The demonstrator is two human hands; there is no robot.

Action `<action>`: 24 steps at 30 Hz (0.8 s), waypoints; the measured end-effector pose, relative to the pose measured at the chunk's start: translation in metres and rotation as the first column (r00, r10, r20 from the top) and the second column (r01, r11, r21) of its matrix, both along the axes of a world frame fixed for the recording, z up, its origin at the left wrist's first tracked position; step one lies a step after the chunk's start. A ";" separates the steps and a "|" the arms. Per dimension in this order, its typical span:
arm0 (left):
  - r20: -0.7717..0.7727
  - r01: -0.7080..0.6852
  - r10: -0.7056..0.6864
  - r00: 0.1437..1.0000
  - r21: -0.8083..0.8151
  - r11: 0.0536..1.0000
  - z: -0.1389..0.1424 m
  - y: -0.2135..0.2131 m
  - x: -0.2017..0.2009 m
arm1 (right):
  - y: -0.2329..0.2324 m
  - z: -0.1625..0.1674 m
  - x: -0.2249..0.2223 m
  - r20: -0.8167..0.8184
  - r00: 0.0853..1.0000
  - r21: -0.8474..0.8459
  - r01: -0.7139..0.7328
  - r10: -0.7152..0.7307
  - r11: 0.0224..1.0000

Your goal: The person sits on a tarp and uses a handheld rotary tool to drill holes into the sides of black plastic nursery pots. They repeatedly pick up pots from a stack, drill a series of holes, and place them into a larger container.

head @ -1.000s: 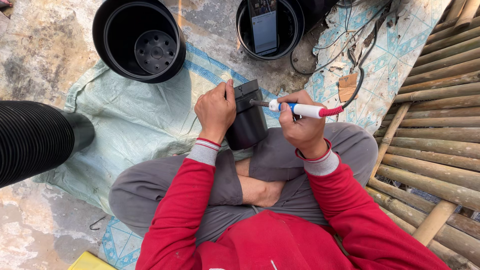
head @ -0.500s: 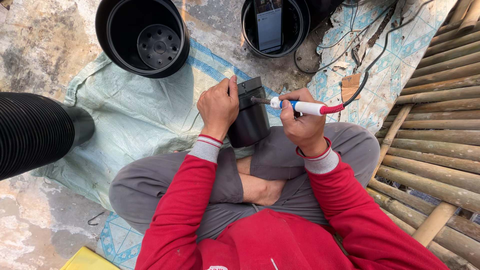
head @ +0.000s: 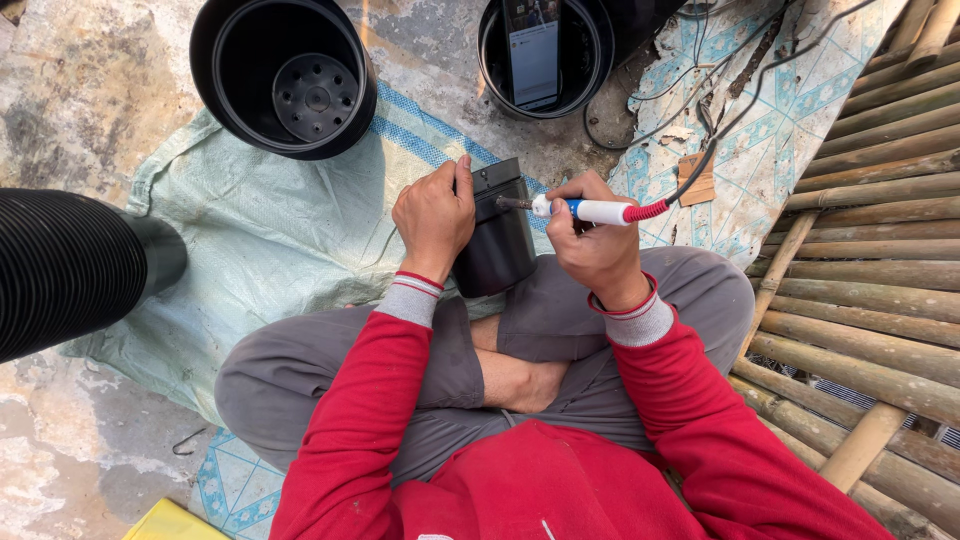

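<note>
I kept left hand (head: 433, 215) clamped on black pot (head: 497, 235) over my lap, right hand (head: 590, 240) gripping soldering iron (head: 590, 210), tip at rim; steady pot, light pressure seemed best.

**Black, red and pale green**

The small pot (head: 497, 240) and both large pots (head: 283, 75) are black. The soldering iron (head: 590, 210) is white and blue with a red collar. Sleeves (head: 350, 420) red with grey, red-striped cuffs; trousers (head: 300, 370) grey. The sack (head: 270, 240) is pale green with blue stripes.
</note>
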State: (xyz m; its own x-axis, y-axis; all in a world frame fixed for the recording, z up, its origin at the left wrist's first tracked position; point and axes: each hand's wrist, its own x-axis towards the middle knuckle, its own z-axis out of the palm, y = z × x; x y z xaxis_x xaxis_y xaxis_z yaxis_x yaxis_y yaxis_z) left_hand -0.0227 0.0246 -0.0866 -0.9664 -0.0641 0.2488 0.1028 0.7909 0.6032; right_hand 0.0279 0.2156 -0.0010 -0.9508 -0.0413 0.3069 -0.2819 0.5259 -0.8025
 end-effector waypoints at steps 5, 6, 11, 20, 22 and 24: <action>0.010 -0.009 0.009 1.000 -0.004 1.000 0.000 0.001 0.001 | -0.001 0.000 -0.002 0.033 0.999 -0.041 -0.022 0.023 0.999; -0.007 -0.011 0.011 1.000 -0.003 1.000 0.000 0.001 0.001 | -0.002 0.000 -0.002 0.032 0.999 -0.050 -0.028 0.030 0.998; 0.010 -0.008 0.008 1.000 0.007 1.000 -0.001 0.001 0.002 | -0.005 -0.004 -0.003 0.046 0.999 -0.032 -0.006 0.008 0.999; -0.002 -0.007 0.007 1.000 0.000 1.000 -0.001 0.001 0.002 | -0.011 -0.007 -0.004 0.043 0.999 -0.039 -0.008 0.009 0.999; -0.016 -0.005 0.005 1.000 -0.007 1.000 -0.001 0.002 0.002 | -0.012 -0.007 -0.004 0.031 0.999 -0.037 -0.015 0.016 0.999; -0.014 -0.007 0.006 1.000 -0.009 1.000 0.000 0.002 0.003 | -0.014 -0.006 -0.004 0.019 1.000 -0.035 -0.021 0.022 0.999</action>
